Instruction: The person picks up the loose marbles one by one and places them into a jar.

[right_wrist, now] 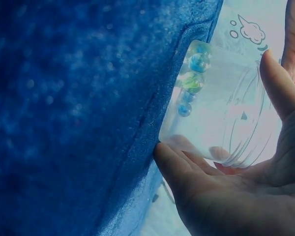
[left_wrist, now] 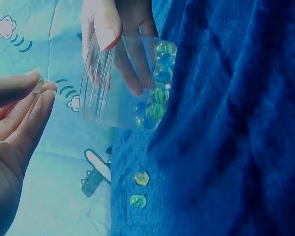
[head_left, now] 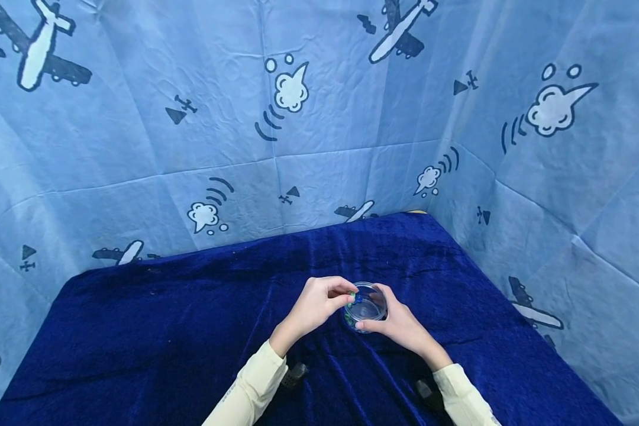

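My right hand grips a clear plastic jar, thumb on one side and fingers round the other. The jar stands upright on the blue cloth, its mouth uncovered. Several green and blue glass marbles lie along its bottom. Just above the rim, on the left side, my left hand pinches a greenish marble between thumb and fingertips; the fingers cover part of it. In the left wrist view, a yellowish marble and a green marble lie on the cloth beside the jar.
Dark blue velvety cloth covers the table. Light blue curtains printed with airplanes and clouds hang behind and at both sides. A bit of something yellow shows at the table's far edge. Dark devices sit beneath both wrists.
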Available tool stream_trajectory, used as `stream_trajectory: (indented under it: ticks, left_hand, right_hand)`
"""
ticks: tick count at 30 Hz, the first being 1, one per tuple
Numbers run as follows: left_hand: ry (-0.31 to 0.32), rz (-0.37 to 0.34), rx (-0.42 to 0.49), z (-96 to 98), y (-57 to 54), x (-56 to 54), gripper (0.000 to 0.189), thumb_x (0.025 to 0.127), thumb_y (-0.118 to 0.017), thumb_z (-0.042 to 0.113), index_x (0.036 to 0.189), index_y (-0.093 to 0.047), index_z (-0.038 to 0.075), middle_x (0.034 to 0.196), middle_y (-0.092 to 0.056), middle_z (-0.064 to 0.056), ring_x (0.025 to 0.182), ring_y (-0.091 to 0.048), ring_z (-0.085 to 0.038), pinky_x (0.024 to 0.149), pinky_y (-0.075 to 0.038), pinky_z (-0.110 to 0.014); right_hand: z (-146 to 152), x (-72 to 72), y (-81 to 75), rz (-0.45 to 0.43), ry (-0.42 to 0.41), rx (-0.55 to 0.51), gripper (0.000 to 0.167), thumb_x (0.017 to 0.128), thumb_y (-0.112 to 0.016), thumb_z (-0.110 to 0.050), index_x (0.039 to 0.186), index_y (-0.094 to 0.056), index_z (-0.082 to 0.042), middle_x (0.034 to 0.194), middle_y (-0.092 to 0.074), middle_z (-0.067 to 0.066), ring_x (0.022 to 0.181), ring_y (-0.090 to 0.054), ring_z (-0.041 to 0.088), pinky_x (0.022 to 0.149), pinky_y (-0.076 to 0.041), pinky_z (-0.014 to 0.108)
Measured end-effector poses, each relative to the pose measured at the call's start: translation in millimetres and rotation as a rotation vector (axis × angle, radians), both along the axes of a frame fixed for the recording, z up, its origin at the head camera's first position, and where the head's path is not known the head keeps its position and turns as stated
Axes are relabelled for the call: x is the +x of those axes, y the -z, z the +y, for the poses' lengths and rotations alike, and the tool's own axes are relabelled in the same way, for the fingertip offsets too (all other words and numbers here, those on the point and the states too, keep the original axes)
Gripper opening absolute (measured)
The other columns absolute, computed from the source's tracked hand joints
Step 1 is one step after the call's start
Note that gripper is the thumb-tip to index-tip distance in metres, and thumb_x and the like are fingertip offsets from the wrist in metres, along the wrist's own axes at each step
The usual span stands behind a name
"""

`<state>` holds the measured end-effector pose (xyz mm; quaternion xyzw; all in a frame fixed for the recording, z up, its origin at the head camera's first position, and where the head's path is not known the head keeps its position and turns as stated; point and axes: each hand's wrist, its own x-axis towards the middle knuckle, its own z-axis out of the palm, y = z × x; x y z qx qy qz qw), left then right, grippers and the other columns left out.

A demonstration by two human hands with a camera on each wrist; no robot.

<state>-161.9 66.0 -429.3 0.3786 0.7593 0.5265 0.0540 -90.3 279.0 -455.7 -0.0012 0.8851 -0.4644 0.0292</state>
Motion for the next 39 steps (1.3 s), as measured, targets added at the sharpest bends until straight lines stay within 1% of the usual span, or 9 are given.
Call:
stream_trajectory:
  ticks: [5,9,13,16,22,28,35,39]
  left_hand:
    - [0.001,-0.006,0.004,4.9,1.0,0.6,0.012,0.096,-0.072,0.005,0.107,-0.078,0.005,0.106,-0.077,-0.007,0.09,-0.073,-0.01,0.079,-0.058,-0.022]
    - [0.008,-0.012,0.018,8.2,1.6,0.7,0.012,0.096,-0.072,0.006,0.106,-0.078,0.004,0.105,-0.077,-0.007,0.089,-0.073,-0.009,0.078,-0.057,-0.021]
    - [0.023,-0.009,0.032,11.2,2.0,0.6,0.013,0.096,-0.071,0.005,0.107,-0.077,0.0,0.105,-0.077,-0.008,0.09,-0.073,-0.011,0.078,-0.057,-0.021]
    - [0.027,-0.002,0.031,13.6,3.6,0.3,0.014,0.096,-0.071,0.005,0.107,-0.077,-0.002,0.105,-0.077,-0.009,0.09,-0.073,-0.011,0.078,-0.057,-0.021]
    - [0.026,0.012,0.018,17.3,6.2,1.3,0.013,0.097,-0.071,0.004,0.106,-0.077,-0.002,0.105,-0.077,-0.009,0.091,-0.073,-0.013,0.079,-0.056,-0.02]
    - [0.029,0.012,0.015,21.0,10.3,0.8,0.013,0.098,-0.07,0.008,0.106,-0.077,-0.001,0.105,-0.077,-0.009,0.09,-0.072,-0.01,0.079,-0.056,-0.02]
    - [0.041,0.018,0.012,24.0,10.0,2.5,0.013,0.099,-0.069,0.007,0.106,-0.077,-0.001,0.105,-0.077,-0.009,0.089,-0.071,-0.01,0.08,-0.056,-0.02]
    - [0.036,0.03,0.007,25.4,11.3,2.7,0.012,0.098,-0.071,0.007,0.105,-0.078,0.0,0.103,-0.077,-0.007,0.088,-0.071,-0.008,0.079,-0.056,-0.019]
  right_hand:
    - [0,0.0,0.3,-0.001,0.001,-0.007,0.088,0.085,-0.086,-0.03,0.152,-0.035,-0.003,0.145,-0.052,0.032,0.126,-0.058,0.042,0.099,-0.05,0.054]
    - [0,0.4,0.5,0.02,-0.001,-0.006,0.087,0.084,-0.087,-0.027,0.15,-0.036,-0.001,0.143,-0.054,0.031,0.12,-0.062,0.038,0.096,-0.052,0.05]
    - [-1,0.1,0.6,0.02,0.007,-0.008,0.088,0.084,-0.087,-0.026,0.15,-0.035,0.0,0.142,-0.055,0.031,0.115,-0.064,0.035,0.092,-0.053,0.046]
    - [-2,-0.6,1.6,0.014,0.009,-0.004,0.09,0.084,-0.087,-0.028,0.151,-0.034,0.0,0.143,-0.054,0.031,0.117,-0.064,0.036,0.093,-0.052,0.047]
    - [-1,-1.1,3.2,0.009,0.011,-0.004,0.09,0.084,-0.087,-0.029,0.152,-0.034,-0.001,0.144,-0.055,0.028,0.121,-0.062,0.036,0.097,-0.051,0.05]
    - [0,0.4,2.3,0.013,0.009,0.001,0.091,0.084,-0.087,-0.031,0.152,-0.034,-0.002,0.142,-0.057,0.026,0.121,-0.062,0.035,0.098,-0.05,0.05]
    - [1,1.0,3.0,0.035,-0.005,-0.01,0.088,0.084,-0.087,-0.032,0.15,-0.037,-0.004,0.142,-0.057,0.026,0.123,-0.061,0.036,0.099,-0.05,0.051]
    - [0,0.3,3.8,0.033,-0.004,-0.015,0.088,0.084,-0.087,-0.033,0.151,-0.037,-0.004,0.142,-0.057,0.025,0.124,-0.061,0.035,0.101,-0.049,0.051]
